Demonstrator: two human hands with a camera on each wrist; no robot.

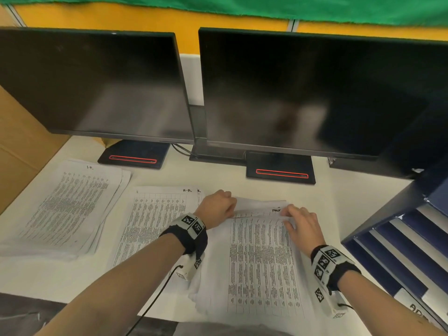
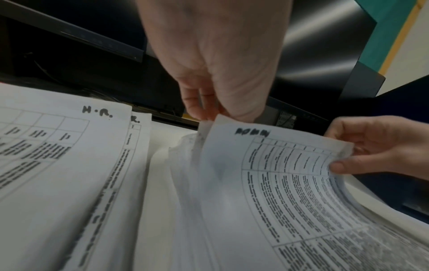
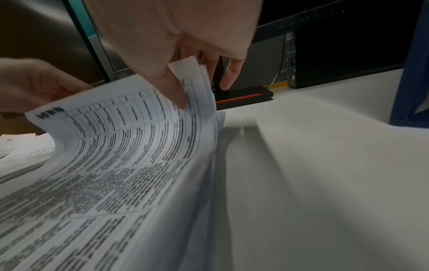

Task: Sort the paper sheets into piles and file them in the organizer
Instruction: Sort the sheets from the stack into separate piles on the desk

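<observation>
Both hands at the far edge of the unsorted stack [image 1: 261, 258], near the front of the surface [image 1: 339, 190]. Left hand [image 1: 217, 207] pinching the far left corner of the top sheet [image 2: 278, 174], right hand [image 1: 303, 226] pinching its far right corner, thumb on top; sheet bowed upward, handwritten label blurred.

Likely trouble: a second sheet riding along, since several loose edges fan under the right thumb in the right wrist view. Possible creasing too, if pulled unevenly by two corners. Misfiling also possible, with the label hard to read.

Around: H.R. pile [image 1: 155, 221] just left of the stack, I.T. pile [image 1: 70, 204] further left, blue organizer [image 1: 400, 251] at right. Two dark monitors [image 1: 315, 93] behind, their stands close to the piles, leaving little room for another pile.
</observation>
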